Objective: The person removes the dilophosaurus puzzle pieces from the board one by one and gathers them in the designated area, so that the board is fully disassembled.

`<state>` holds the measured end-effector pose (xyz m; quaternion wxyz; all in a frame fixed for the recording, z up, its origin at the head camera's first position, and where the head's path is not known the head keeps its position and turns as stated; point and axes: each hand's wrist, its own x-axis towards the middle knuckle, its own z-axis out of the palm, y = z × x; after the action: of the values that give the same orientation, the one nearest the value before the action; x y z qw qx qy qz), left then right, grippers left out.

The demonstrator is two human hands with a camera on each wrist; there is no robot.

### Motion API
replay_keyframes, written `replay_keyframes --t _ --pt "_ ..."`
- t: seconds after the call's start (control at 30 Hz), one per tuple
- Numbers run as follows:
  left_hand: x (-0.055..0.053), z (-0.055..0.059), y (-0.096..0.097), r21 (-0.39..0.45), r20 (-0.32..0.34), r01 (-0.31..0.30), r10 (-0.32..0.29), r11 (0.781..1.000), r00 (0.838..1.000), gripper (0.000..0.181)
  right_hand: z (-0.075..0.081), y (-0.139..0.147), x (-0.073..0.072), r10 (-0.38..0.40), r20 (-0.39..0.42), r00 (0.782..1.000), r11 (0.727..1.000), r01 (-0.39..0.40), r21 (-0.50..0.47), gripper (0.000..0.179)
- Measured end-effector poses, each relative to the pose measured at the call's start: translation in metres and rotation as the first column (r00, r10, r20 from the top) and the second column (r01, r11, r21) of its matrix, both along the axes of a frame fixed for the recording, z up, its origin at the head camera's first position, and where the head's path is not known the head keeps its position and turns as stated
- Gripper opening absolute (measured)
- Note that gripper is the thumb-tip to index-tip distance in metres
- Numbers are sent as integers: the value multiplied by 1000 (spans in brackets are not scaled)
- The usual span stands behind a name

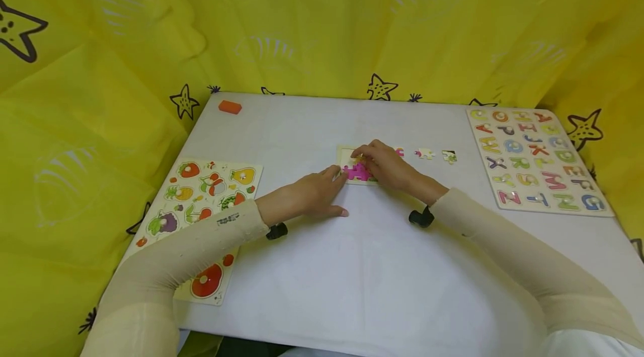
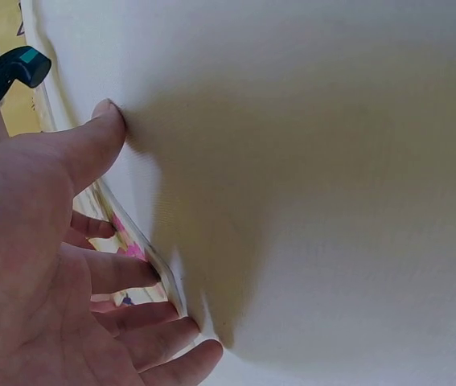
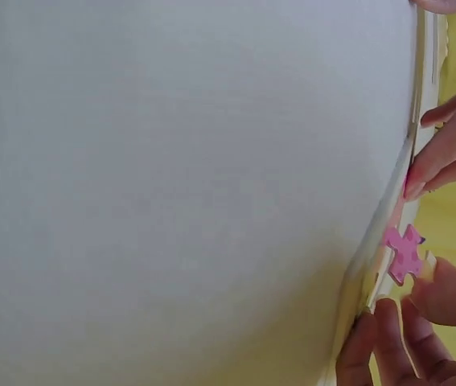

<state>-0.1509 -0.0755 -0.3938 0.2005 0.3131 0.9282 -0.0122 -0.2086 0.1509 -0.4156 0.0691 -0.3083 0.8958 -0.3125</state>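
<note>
In the head view, a small wooden jigsaw board [image 1: 347, 155] lies mid-table with pink pieces [image 1: 356, 171] set in its lower part. My right hand [image 1: 387, 166] is over its right side, fingers bent down. Its thumb and fingers pinch a pink spotted puzzle piece [image 3: 405, 254], tilted up from the board in the right wrist view. My left hand [image 1: 318, 192] lies at the board's left edge, fingers fairly straight and fingertips on the frame, thumb [image 2: 103, 133] spread away. The right hand hides part of the board.
Several loose puzzle pieces [image 1: 425, 153] lie right of the board. A fruit and vegetable peg board [image 1: 254, 175] is at left, partly under the left sleeve. An alphabet board [image 1: 543, 164] lies at right. An orange block [image 1: 230, 106] sits at the back left, before a yellow curtain [image 1: 302, 38].
</note>
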Motion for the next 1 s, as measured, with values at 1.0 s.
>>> replay_keyframes --t 1.0 --pt "2 0 0 10 13 -11 10 1000 1000 99 48 59 -7 -199 -6 980 980 199 4 15"
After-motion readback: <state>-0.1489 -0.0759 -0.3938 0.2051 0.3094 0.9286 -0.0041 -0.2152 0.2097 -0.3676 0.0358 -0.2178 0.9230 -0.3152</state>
